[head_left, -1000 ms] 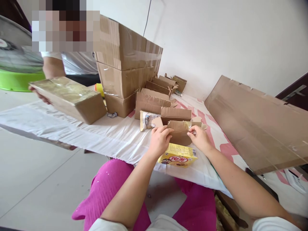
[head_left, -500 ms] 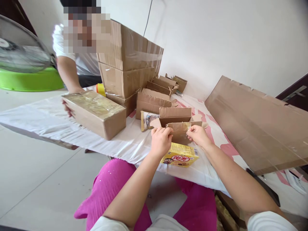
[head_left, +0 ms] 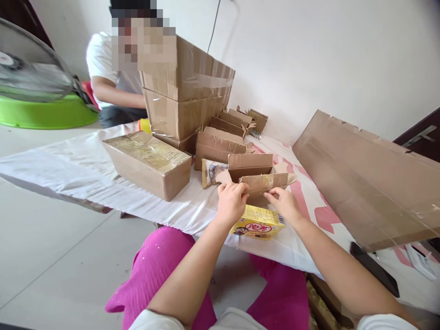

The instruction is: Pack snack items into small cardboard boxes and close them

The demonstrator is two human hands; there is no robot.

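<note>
An open cardboard box (head_left: 256, 183) stands before me with its flaps raised. My left hand (head_left: 233, 200) is closed over the left end of its near flap. Against the front side of this box, below the flap's edge, my right hand (head_left: 284, 205) has thumb and fingers pinched together; what lies between them is too small to make out. Shiny tape shows on the flap. Just below both hands, a yellow printed box (head_left: 259, 224) lies at the table's near edge. A printed packet (head_left: 213, 172) leans at the open box's left side.
A taped carton (head_left: 147, 165) sits on the left of the cloth-covered table (head_left: 68, 158). Behind it rise stacked cartons (head_left: 192, 91), with a co-worker (head_left: 106, 82) beyond. More open boxes (head_left: 220, 143) line the back. A large cardboard sheet (head_left: 364, 178) and a phone (head_left: 374, 269) are at right.
My right hand has moved slightly down from the flap's upper edge, still pinched. The co-worker's hand has let go of the taped carton, now a little farther right, and drawn behind the stack.
</note>
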